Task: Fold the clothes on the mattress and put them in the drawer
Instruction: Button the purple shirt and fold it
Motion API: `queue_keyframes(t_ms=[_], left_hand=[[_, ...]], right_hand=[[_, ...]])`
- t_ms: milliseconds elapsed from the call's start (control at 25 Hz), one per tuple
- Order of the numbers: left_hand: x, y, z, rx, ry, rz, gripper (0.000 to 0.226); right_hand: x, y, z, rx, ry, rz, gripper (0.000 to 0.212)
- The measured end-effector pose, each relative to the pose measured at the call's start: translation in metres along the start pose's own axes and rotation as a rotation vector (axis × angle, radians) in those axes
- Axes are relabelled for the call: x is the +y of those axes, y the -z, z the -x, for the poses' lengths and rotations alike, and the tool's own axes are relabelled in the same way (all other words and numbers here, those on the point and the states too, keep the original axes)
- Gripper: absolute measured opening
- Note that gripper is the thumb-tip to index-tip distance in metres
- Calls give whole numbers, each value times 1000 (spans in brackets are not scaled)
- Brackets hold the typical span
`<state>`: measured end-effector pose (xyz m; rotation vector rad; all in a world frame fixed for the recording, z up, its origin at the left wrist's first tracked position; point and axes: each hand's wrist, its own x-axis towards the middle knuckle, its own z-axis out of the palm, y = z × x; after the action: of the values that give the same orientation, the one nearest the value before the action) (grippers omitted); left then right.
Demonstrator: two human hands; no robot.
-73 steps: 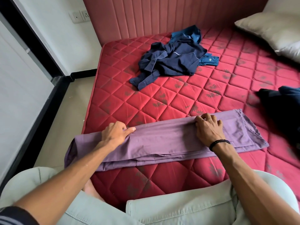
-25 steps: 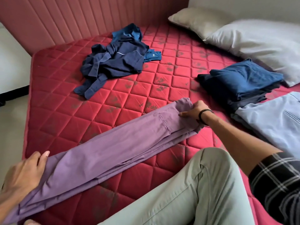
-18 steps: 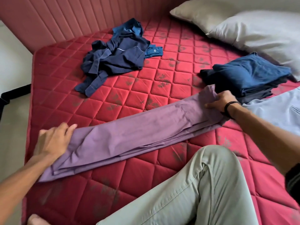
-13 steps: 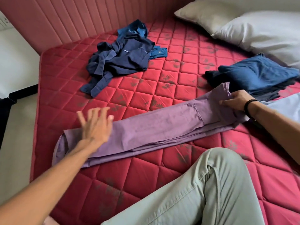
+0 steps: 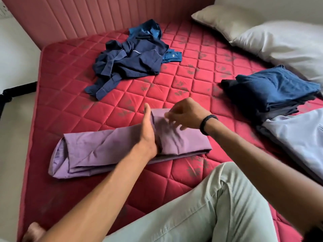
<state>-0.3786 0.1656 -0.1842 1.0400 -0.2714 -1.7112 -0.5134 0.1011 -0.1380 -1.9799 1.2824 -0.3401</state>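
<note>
The purple garment [image 5: 122,151] lies as a long folded band across the mattress [image 5: 73,88], close to its near edge, with one end near the left edge and the other end doubled over toward the middle. My left hand [image 5: 148,130] stands on its edge across the band at the crease, fingers straight and together, pressing the cloth down. My right hand [image 5: 185,114] is just beside it, over the doubled-over flap, fingers loosely curled. It is blurred, and I cannot tell whether the fingertips pinch the cloth or only brush it. A black wristband [image 5: 208,123] sits on that wrist.

Toward the headboard edge lies a crumpled heap of dark blue clothes [image 5: 131,62], well apart from my hands. Near the right edge a folded stack of blue clothes [image 5: 272,91] rests, and a pale blue garment [image 5: 300,137] lies beside it, touching it and cut off by the frame. Two pillows [image 5: 279,41] fill the far right corner, also partly cut off. My pale green trouser leg [image 5: 201,212] covers the near edge of the mattress, and my left forearm hides part of the purple band beneath it.
</note>
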Motion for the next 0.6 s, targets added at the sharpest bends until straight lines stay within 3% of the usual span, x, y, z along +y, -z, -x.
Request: queue_keyframes(t_ms=[80,160,320,520,600], left_hand=[[-7,16,-11,189,-7,-65,39],[-19,36,-23,326,16,-140,15],[-29,55,-33,301,-4,-111,16],[-43,61,-29,283,-143,-162,17],[-46,57,-23,315,-241,-336,19]], right_hand=[[27,-16,-10,281,98,186,29],[58,-30,-12,401,187,331,42],[95,-70,-7,129,44,623,69],[100,-85,-7,156,32,740,72],[101,-87,-5,158,35,757,73]])
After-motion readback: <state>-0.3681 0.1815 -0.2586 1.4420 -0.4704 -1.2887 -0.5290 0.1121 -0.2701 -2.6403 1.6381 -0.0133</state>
